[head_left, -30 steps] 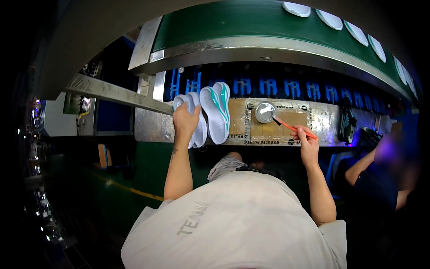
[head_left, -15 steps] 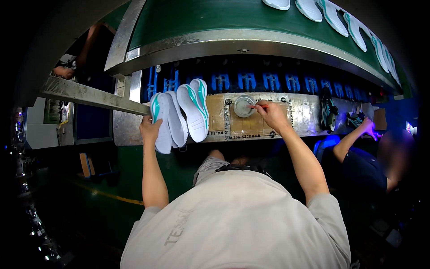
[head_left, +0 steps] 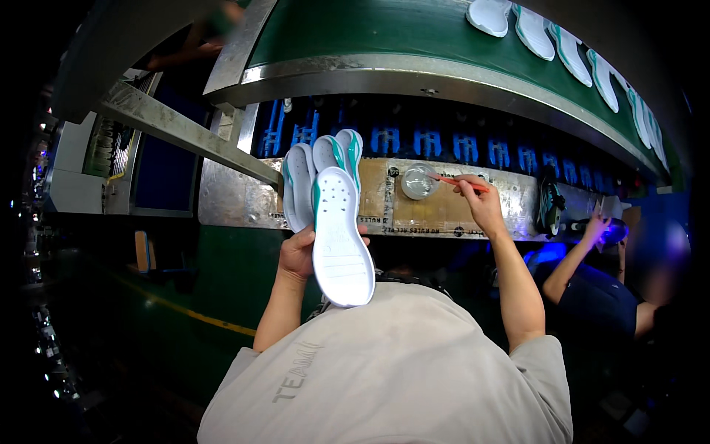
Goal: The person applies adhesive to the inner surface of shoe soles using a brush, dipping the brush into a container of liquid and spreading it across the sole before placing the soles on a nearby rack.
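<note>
The left hand [head_left: 298, 251] was raised with its forearm upright, gripping a fan of white shoe soles [head_left: 325, 214] with teal edges; the nearest sole hung downward over the fingers, in front of the metal shelf [head_left: 518, 200]; the right hand [head_left: 482, 203] reached further forward, arm stretched and wrist bent, pinching an orange brush [head_left: 452, 180] whose tip lay at the round glue cup [head_left: 418, 180] on the shelf's cardboard; more soles [head_left: 562, 44] lay on the green belt above.

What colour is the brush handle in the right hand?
Orange-red brush handle, right hand; head view.
</note>
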Motion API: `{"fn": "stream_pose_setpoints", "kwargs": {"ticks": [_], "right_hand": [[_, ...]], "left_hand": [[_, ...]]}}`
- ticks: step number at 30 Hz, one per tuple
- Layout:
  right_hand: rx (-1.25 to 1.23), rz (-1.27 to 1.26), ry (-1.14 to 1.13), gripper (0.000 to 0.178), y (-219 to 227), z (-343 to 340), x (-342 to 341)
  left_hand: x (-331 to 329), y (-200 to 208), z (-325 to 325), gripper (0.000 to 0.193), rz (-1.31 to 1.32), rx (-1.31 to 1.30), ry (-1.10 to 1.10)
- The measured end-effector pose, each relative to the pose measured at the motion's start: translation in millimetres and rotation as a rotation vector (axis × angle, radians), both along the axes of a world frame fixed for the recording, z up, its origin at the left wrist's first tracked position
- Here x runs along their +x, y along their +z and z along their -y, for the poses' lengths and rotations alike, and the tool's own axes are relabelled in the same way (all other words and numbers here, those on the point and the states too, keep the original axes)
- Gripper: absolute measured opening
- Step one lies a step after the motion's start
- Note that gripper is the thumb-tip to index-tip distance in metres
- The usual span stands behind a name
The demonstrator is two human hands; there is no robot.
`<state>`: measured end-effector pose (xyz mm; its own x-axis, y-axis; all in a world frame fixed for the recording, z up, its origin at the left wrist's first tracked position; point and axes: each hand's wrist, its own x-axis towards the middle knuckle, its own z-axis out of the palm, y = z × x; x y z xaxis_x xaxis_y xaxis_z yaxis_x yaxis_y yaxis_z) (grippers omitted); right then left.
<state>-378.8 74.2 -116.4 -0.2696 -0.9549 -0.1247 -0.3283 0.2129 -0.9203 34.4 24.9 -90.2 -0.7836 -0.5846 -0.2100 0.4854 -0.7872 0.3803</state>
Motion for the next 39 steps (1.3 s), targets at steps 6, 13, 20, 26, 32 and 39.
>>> {"fn": "stream_pose_setpoints", "kwargs": {"ticks": [6,13,20,26,32,39], "right_hand": [[-0.241,-0.007,0.402,0.020,134,10,25],[-0.264,-0.079,0.785,0.019,160,40,41],[-0.154,0.027,0.605,0.020,135,47,27],[-0.145,-0.020,0.416,0.022,134,40,34],[-0.222,-0.055,0.472,0.020,148,17,51],[-0.351,-0.123,0.551,0.016,148,-3,53]], "left_hand": [[-1,34,-7,0.088,-0.289,0.379,-0.164],[-17,54,-9,0.085,-0.511,0.616,-0.400],[-26,69,-9,0.082,-0.470,0.644,-0.444],[-32,63,-6,0.083,-0.400,0.385,-0.322],[-46,49,17,0.096,0.011,-0.267,-0.145],[-54,51,43,0.108,0.176,-0.508,0.042]]}}
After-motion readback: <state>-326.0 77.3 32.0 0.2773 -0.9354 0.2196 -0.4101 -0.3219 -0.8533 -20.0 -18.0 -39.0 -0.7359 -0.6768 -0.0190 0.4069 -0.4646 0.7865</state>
